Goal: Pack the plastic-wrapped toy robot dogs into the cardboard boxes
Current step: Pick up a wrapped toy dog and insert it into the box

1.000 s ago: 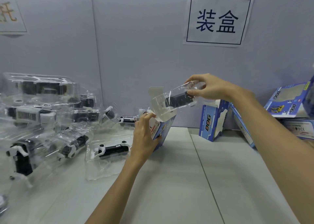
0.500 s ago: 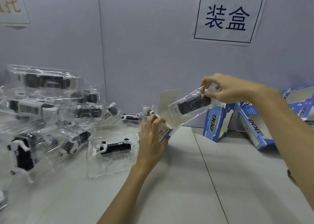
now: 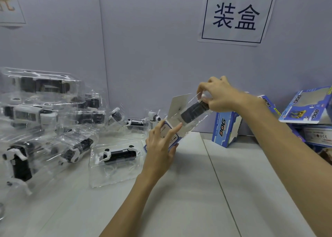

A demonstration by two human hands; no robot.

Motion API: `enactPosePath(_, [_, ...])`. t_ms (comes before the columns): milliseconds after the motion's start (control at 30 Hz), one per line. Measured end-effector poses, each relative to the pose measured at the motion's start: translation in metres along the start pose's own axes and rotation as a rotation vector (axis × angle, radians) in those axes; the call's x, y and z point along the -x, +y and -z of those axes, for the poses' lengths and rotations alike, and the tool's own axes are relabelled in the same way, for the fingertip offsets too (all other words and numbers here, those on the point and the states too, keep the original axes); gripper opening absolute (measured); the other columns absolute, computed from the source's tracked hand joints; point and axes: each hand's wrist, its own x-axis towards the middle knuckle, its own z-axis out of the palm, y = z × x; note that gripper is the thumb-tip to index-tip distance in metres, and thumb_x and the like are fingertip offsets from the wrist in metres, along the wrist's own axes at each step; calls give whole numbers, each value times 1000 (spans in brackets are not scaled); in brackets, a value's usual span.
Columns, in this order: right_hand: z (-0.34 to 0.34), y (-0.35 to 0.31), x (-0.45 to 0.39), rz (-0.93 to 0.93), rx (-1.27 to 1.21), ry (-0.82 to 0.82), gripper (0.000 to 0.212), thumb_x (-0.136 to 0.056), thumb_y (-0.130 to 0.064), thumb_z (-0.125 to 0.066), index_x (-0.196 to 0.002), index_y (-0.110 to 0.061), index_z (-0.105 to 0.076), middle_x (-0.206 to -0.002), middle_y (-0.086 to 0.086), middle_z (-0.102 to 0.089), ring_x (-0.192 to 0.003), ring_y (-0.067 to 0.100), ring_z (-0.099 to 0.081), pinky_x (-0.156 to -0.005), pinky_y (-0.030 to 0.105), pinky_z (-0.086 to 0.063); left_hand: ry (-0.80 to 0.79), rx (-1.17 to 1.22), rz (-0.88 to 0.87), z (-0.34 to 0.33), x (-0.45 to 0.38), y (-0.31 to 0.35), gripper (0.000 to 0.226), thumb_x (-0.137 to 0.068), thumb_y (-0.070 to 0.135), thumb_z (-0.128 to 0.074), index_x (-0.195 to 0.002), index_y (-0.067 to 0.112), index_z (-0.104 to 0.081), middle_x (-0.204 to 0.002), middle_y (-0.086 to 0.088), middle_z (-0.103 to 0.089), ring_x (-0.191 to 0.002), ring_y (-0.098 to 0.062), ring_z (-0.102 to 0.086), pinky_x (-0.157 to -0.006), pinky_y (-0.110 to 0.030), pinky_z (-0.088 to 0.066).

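My left hand [image 3: 160,147] grips a small blue-and-white cardboard box [image 3: 170,135] tilted up over the table, its white flap [image 3: 177,102] standing open. My right hand [image 3: 218,96] pinches the upper end of a clear plastic pack with a black toy robot dog [image 3: 193,112] inside. The pack's lower end sits in the box mouth, slanting down to the left. One wrapped dog [image 3: 117,154] lies flat just left of my left hand.
A heap of several wrapped dogs [image 3: 41,114] fills the left of the white table [image 3: 197,191]. Blue DOG boxes stand at the back [image 3: 225,129] and are stacked at the right edge [image 3: 309,107]. A grey wall with a paper sign [image 3: 237,15] closes the back.
My right hand has lowered the wrapped dog further into the open box. My left hand has shifted its fingers higher along the box. The view has moved in closer.
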Motion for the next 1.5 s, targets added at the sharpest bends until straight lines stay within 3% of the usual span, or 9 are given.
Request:
enactPosePath(233, [-3, 0, 3, 45, -90, 56, 32, -102, -17, -61, -133, -24, -60, -134, 9, -47, -134, 32, -32, -110, 49, -34, 21, 54, 35, 0, -7, 0, 73, -76, 0, -84, -134, 35, -58, -147, -13, -43, -129, -38, -49, -99, -60, -49])
enactPosePath(400, [-7, 1, 2, 58, -107, 78, 35, -100, -18, -65, -134, -25, -60, -136, 8, -49, -132, 29, -34, -109, 47, -36, -18, -30, 1, 4, -9, 1, 63, -68, 1, -90, -124, 21, -70, -138, -14, -49, -117, -38, -57, -84, -47, -56])
enactPosePath(533, [-5, -2, 5, 137, -220, 102, 40, -93, -34, -75, -130, -31, -61, -129, 2, -53, -111, 15, -50, -94, 31, -47, -23, -107, 8, 3, -14, 2, 54, -64, 4, -88, -111, 17, -65, -133, -13, -48, -102, -38, -58, -70, -42, -54])
enactPosePath(667, [-10, -3, 4, 149, -297, 140, 46, -89, -43, -78, -129, -25, -64, -123, 0, -58, -92, 7, -58, -73, 13, -44, 18, -49, 7, 4, -11, -4, 68, -71, 9, -88, -126, 28, -54, -138, -8, -46, -108, -35, -57, -74, -43, -55])
enactPosePath(900, [-35, -20, 8, 121, -488, 306, 47, -87, -40, -82, -122, -14, -66, -120, 2, -59, -96, 14, -68, -85, 22, -56, 27, 46, 51, 6, -9, -4, 98, -74, 8, -88, -148, 40, -32, -147, -1, -46, -118, -26, -52, -85, -35, -50])
enactPosePath(1133, [-108, -46, 17, 180, -484, 64, 23, -103, -14, -61, -121, -5, -72, -123, 8, -65, -109, 22, -66, -98, 32, -54, 92, 131, 96, 2, -7, -10, 90, -76, 10, -85, -150, 30, -37, -143, 7, -49, -120, -21, -56, -89, -39, -54])
enactPosePath(1233, [-106, -37, 20, 184, -567, 209, 26, -105, -9, -55, -126, -8, -71, -125, 3, -68, -112, 16, -64, -98, 17, -49, 118, 221, 169, 7, -8, -20, 87, -79, 17, -86, -149, 37, -38, -142, 17, -49, -123, -9, -55, -92, -24, -50])
enactPosePath(1333, [-107, -27, 25, 95, -637, 468, 29, -104, -5, -54, -131, -8, -64, -133, 5, -61, -121, 14, -57, -109, 26, -46, 104, 411, 217, 12, -10, -21, 89, -81, 18, -88, -147, 48, -36, -137, 31, -50, -120, 2, -57, -87, -7, -46])
enactPosePath(1500, [-132, -17, 45, -124, -875, 442, 41, -107, -25, -56, -147, -16, -49, -144, 1, -57, -131, 13, -53, -111, 31, -46, -60, 831, 374, 15, -9, -23, 91, -80, 17, -91, -142, 44, -32, -137, 21, -55, -120, -10, -64, -87, -32, -61])
